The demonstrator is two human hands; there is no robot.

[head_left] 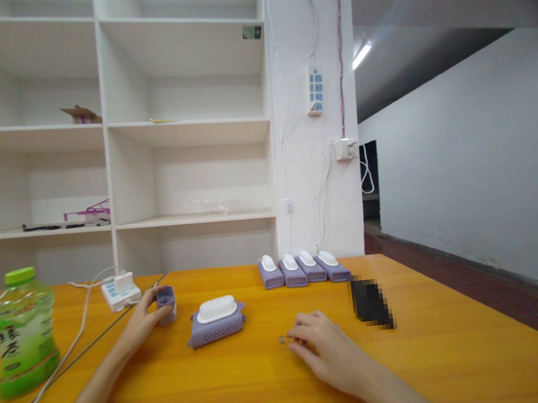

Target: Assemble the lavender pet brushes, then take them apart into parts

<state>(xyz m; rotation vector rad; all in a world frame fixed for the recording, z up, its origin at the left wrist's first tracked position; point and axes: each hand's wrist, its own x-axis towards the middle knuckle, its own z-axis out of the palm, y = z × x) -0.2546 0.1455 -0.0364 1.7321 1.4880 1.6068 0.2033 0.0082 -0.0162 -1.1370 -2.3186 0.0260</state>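
My left hand (143, 320) has its fingers wrapped round a small purple open-topped container (166, 297) on the left of the table. To the right of it lies a purple perforated case (218, 332) with small tabs at its ends and a white rounded piece (217, 308) on top. My right hand (323, 348) rests low over the table, right of the case. Its fingers are pinched on a small piece (282, 340), whose tip shows beside the fingertips; its kind is too small to make out.
Several purple cases (272, 282) with white tops stand in a row at the table's back edge. A black blurred-out object (371, 303) lies on the right. At the left are a green bottle (26, 333), a white power strip (121, 293) and a white cable (78, 334). Shelves (198, 219) stand behind.
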